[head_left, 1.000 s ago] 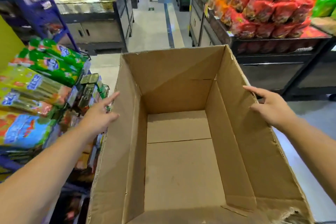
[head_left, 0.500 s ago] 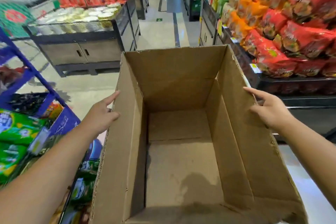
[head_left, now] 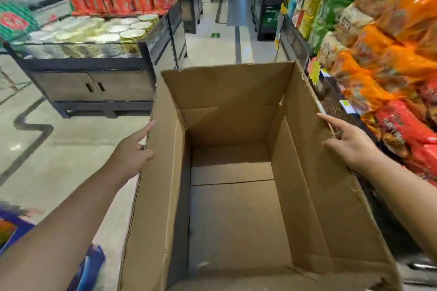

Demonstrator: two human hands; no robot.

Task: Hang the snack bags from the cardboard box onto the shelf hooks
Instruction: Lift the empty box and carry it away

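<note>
The left hand and the right hand were kept well apart, each laid flat against an outer side wall of the cardboard box, which was carried between them. One forefinger was stretched straight along the left rim and the other forefinger along the right rim. The remaining fingers were partly hidden by the walls, so nothing could be said of them. This hold was unchanged from a second earlier.

Between the hands the box was seen open at the top and empty, only its bare bottom flaps showing. No snack bag was left in it.

What had changed was the surroundings. The rack of green snack bags that had been just beyond the left hand a second earlier was no longer in view. In its place were seen pale floor and, farther beyond the left hand, a dark display island topped with stacked bowls. Only a blurred blue shape was left below the left forearm. Beyond the right hand, piled red and orange bags were seen, reaching higher and nearer than before. Ahead of both hands an aisle was opened up.

From this it was judged that the view and box had been turned away from the hooks. With nothing left to hang, the task was taken as finished and the empty box as being carried off.
</note>
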